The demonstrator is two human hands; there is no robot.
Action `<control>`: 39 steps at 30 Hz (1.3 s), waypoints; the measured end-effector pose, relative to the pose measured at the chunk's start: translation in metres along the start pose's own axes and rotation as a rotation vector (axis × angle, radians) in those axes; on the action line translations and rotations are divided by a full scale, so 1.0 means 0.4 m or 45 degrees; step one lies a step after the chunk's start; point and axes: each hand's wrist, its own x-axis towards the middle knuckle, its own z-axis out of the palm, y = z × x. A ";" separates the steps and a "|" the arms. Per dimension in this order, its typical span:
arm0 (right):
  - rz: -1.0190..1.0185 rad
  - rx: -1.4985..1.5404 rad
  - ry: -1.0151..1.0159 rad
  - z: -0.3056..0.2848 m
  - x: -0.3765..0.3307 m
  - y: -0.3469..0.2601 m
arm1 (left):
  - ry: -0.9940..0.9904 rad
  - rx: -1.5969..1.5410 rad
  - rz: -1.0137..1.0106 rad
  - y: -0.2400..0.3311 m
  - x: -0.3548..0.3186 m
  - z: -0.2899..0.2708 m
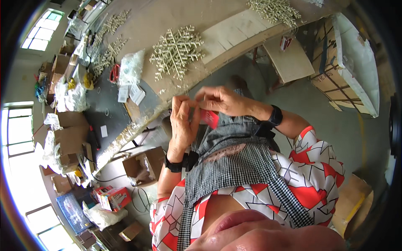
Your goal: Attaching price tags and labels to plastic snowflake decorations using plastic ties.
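Observation:
In front of my apron, my left hand [183, 119] and my right hand [222, 101] meet with their fingertips close together. Both are closed in a pinch. A small red tag [210, 119] with pale markings hangs just below my right fingers, beside my left thumb. Whatever lies between the fingertips is too small to make out. Beyond my hands, a glittery pale-gold snowflake ornament [176, 52] lies on the table [167, 85].
More glittery ornaments [274, 11] lie along the table. Red-handled scissors [114, 73], clear plastic bags [131, 67] and white cards [136, 94] sit to the left. A large carton [335, 67] and a stool [289, 60] stand at right. An open box [144, 167] is below the table edge.

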 end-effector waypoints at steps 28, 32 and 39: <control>0.372 0.173 0.093 -0.084 -0.079 0.009 | 0.049 -1.259 -1.244 -0.141 0.193 0.090; 0.347 0.150 0.068 -0.081 -0.077 0.012 | 0.174 -1.343 -1.201 -0.154 0.182 0.078; 0.306 0.076 0.071 -0.081 -0.047 0.014 | 0.028 -0.696 -0.931 -0.139 0.113 -0.018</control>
